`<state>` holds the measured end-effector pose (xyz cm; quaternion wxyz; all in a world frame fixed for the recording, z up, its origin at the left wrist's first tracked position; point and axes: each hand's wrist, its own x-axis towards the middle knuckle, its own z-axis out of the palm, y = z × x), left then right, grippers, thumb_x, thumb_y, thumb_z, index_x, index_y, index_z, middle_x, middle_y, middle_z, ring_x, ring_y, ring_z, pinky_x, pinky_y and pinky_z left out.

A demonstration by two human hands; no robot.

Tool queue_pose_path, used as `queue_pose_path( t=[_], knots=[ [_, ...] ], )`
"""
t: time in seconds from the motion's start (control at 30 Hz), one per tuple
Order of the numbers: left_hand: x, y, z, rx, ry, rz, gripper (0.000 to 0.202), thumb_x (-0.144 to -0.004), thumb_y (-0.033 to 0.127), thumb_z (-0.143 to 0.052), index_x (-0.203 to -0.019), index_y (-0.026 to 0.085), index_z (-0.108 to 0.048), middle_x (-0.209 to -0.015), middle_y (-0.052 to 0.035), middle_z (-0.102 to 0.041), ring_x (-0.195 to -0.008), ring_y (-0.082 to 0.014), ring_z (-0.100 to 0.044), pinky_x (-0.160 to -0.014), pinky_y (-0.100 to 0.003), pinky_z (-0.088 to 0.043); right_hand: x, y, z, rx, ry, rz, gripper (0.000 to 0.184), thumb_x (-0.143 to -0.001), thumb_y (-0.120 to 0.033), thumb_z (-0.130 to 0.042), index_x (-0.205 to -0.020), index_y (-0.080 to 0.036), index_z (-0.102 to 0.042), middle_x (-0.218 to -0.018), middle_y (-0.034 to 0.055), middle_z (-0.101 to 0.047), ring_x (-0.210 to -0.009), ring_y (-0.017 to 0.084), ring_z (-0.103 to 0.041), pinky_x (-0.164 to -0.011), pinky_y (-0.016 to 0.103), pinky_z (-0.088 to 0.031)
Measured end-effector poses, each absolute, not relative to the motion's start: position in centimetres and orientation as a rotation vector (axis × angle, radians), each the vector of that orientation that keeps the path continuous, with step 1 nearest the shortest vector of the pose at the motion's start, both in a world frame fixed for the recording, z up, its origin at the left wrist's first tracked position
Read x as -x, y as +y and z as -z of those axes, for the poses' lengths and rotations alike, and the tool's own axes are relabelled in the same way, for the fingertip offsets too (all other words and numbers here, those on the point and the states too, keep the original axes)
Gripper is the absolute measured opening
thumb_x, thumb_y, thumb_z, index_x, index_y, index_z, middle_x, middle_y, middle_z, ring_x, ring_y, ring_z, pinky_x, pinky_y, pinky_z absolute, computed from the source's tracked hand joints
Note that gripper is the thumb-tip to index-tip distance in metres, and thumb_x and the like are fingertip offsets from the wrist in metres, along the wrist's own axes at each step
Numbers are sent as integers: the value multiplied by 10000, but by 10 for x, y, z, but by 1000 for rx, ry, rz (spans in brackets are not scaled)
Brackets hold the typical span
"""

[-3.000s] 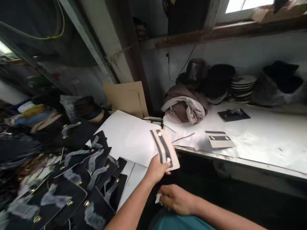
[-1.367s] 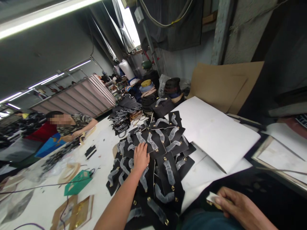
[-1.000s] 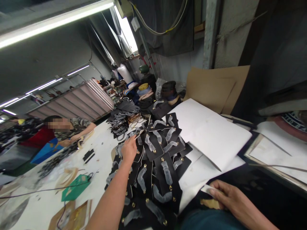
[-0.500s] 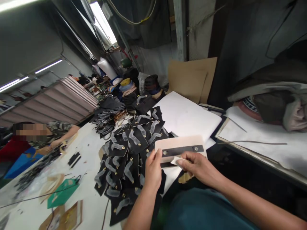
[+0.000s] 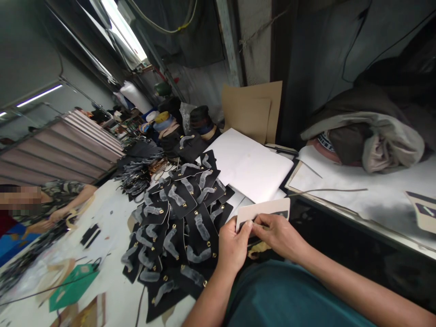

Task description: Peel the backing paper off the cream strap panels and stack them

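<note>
A beige panel (image 5: 254, 211) with a dark strip across it is held upright in front of my lap. My left hand (image 5: 233, 240) is closed on its left end, thumb over the near face. My right hand (image 5: 275, 234) is closed at the panel's lower middle, its fingertips close to my left thumb. Most of the strip is hidden behind my fingers. Just left of my hands, several black panels (image 5: 197, 222) lie heaped, with gold-coloured fittings and pieces in cloudy wrapping on them.
White sheets (image 5: 250, 161) lie beyond my hands, with brown cardboard (image 5: 248, 109) leaning behind. Another beige panel (image 5: 425, 211) rests on the right-hand surface near bundled cloth (image 5: 391, 141). A green object (image 5: 73, 284) is at lower left. Across the table sits another person (image 5: 64, 200).
My view has swung right. The held panel has tipped and shows less of its face. My left thumb and right fingers have come together; the small white piece in my right fingers is out of sight.
</note>
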<state>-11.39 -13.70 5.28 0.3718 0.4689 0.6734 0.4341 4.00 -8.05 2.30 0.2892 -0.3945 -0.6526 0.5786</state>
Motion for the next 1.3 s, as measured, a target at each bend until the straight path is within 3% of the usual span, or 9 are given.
queue_pose_path(
  t=[0.23,0.33,0.47,0.63,0.7,0.77,0.87,1.03,1.3],
  knots=[
    [104,-120,-18,-1195,1891,-1122,232,-861,389,-694,-930,183,-775,-870,-74,-786,-847,-269,-733,-744,-327,-570,-52,-100,-12,877,-2124,-1009,306,-1011,-274,-457,-766,-209,-629,-747,48,-653,-640,173,-542,-622,310,-367],
    [114,-111,-1,-969,1869,-1256,279,-826,376,-724,-981,147,-763,-905,-91,-790,-845,-269,-739,-740,-335,-576,-58,-113,-19,623,-2136,-1135,330,-1040,-333,-459,-803,-227,-662,-774,55,-664,-660,178,-557,-634,315,-403],
    [131,-111,3,-748,1598,-1428,485,-775,394,-821,-1183,154,-717,-1137,-121,-775,-1009,-267,-742,-906,-372,-581,-73,-107,-5,882,-1678,-1430,356,-1000,-495,-558,-814,-209,-658,-774,31,-645,-695,179,-569,-663,303,-454],
    [133,-130,-4,-509,1430,-1435,625,-695,366,-905,-1257,185,-700,-1178,-132,-763,-1070,-283,-736,-948,-404,-593,-96,-88,30,1262,-1008,-1528,441,-881,-632,-680,-801,-199,-665,-1215,73,-673,-1064,254,-614,-906,337,-484],
    [132,-142,-4,-501,1424,-1394,634,-701,362,-905,-1271,176,-697,-1166,-140,-765,-1068,-297,-736,-947,-420,-593,-96,-85,35,1190,-798,-1691,448,-858,-641,-707,-818,-200,-643,-1131,72,-690,-1028,245,-631,-889,342,-508],
    [135,-152,-4,-552,1404,-1303,612,-713,347,-902,-1261,158,-705,-1143,-146,-769,-1052,-307,-737,-955,-430,-582,-90,-83,34,1093,-703,-1797,457,-844,-634,-730,-810,-195,-605,-851,28,-662,-781,183,-611,-728,298,-512],
    [152,-158,-11,-639,1279,-1095,519,-772,359,-862,-1223,137,-730,-1145,-158,-766,-1062,-322,-725,-978,-431,-551,-81,-77,25,1099,-791,-1746,463,-853,-623,-728,-784,-190,-578,-647,-36,-538,-569,117,-452,-546,246,-390],
    [184,-119,-39,-749,1132,-922,612,-935,631,-597,-1263,127,-715,-1215,-179,-735,-1135,-339,-681,-946,-415,-529,-66,-64,-2,984,-1068,-1745,430,-924,-598,-663,-823,-187,-592,-685,-24,-583,-598,130,-506,-582,257,-405],
    [173,-61,-62,-991,1234,-916,512,-821,505,-803,-1145,111,-751,-1114,-148,-774,-1041,-320,-721,-939,-407,-535,-42,-60,-27,901,-1387,-1766,411,-930,-591,-654,-854,-188,-655,-710,-11,-607,-631,145,-545,-609,275,-435]
  ],
)
